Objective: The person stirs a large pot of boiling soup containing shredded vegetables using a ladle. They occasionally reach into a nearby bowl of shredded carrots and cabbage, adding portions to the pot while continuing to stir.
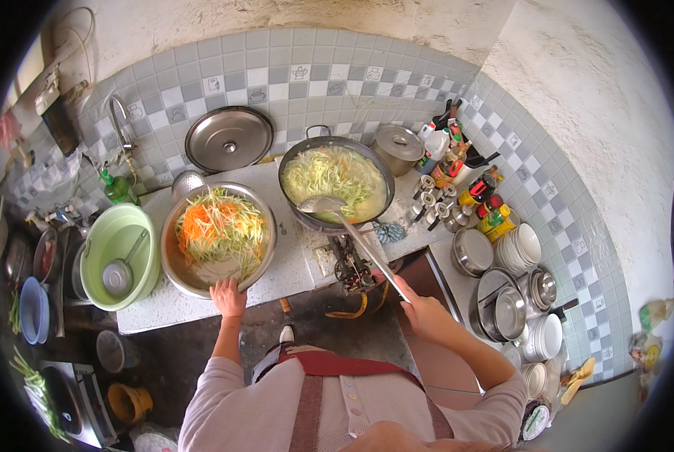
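Note:
My left hand (228, 297) grips the near rim of a wide stainless steel basin (170, 257). Shredded carrot and pale green vegetable strips (221, 223) are heaped inside it. In my right hand (427, 313) is the long handle of a metal ladle-like spatula (323, 204). Its head rests at the near side of a dark wok (390, 189), on top of the food. Cooking in the wok are pale green shreds (331, 169) with bits of orange, in cloudy liquid. Beneath the wok is a gas burner (351, 271), partly hidden.
Left of the basin stand a perforated skimmer (188, 183) and a green plastic tub (150, 282) with a ladle (118, 277). Behind, a large lid (229, 135) leans on the tiles. A lidded pot (398, 148), seasoning bottles (475, 189) and stacked bowls (518, 248) line the right side.

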`<action>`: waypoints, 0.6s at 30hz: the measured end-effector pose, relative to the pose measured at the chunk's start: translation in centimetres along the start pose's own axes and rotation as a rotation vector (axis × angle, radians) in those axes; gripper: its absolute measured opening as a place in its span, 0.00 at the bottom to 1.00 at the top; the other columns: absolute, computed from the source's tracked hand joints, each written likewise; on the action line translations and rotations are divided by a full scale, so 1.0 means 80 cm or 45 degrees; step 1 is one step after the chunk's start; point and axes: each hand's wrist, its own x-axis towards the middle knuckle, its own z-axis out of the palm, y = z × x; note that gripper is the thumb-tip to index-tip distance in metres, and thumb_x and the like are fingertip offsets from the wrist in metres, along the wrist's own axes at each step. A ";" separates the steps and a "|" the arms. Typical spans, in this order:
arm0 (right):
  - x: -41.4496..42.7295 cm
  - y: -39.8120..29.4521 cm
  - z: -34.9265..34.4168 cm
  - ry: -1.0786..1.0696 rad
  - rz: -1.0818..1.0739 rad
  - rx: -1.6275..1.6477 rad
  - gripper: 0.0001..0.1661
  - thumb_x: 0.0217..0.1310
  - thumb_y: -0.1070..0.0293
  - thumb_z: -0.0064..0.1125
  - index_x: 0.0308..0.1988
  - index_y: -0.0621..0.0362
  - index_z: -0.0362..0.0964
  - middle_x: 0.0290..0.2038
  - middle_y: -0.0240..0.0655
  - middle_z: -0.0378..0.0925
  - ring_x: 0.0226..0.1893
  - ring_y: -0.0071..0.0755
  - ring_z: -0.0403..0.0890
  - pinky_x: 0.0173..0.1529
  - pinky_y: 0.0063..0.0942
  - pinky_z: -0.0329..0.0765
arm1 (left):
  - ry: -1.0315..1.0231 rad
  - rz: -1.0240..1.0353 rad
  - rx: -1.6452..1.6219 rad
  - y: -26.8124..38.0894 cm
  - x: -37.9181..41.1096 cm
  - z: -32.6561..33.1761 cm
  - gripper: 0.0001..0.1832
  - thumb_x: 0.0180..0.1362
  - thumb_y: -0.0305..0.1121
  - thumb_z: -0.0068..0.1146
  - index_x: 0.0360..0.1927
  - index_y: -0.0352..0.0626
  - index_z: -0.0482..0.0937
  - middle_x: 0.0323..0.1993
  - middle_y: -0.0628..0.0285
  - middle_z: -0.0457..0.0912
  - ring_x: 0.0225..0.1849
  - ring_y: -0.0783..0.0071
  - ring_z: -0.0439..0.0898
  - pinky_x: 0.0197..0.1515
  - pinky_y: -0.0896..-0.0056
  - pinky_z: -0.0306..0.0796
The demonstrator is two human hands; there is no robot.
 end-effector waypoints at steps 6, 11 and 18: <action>0.021 0.025 -0.022 0.041 0.041 -0.131 0.39 0.71 0.67 0.50 0.76 0.38 0.48 0.29 0.60 0.80 0.30 0.69 0.81 0.41 0.59 0.77 | -0.008 -0.002 0.011 -0.003 -0.001 0.002 0.14 0.39 0.34 0.72 0.26 0.49 0.76 0.29 0.64 0.80 0.39 0.58 0.78 0.44 0.54 0.65; 0.071 0.071 -0.009 0.216 -0.030 -0.217 0.37 0.69 0.67 0.52 0.74 0.40 0.55 0.26 0.59 0.80 0.29 0.68 0.81 0.38 0.59 0.77 | 0.014 -0.001 -0.009 -0.007 -0.002 0.005 0.15 0.37 0.35 0.73 0.26 0.48 0.76 0.30 0.62 0.80 0.40 0.57 0.79 0.45 0.54 0.66; 0.113 0.101 -0.018 0.379 -0.139 -0.161 0.32 0.69 0.69 0.53 0.71 0.47 0.62 0.29 0.59 0.80 0.32 0.69 0.80 0.40 0.58 0.75 | 0.017 -0.023 -0.037 -0.001 -0.001 0.003 0.14 0.38 0.34 0.72 0.26 0.49 0.76 0.29 0.63 0.80 0.39 0.57 0.79 0.44 0.55 0.66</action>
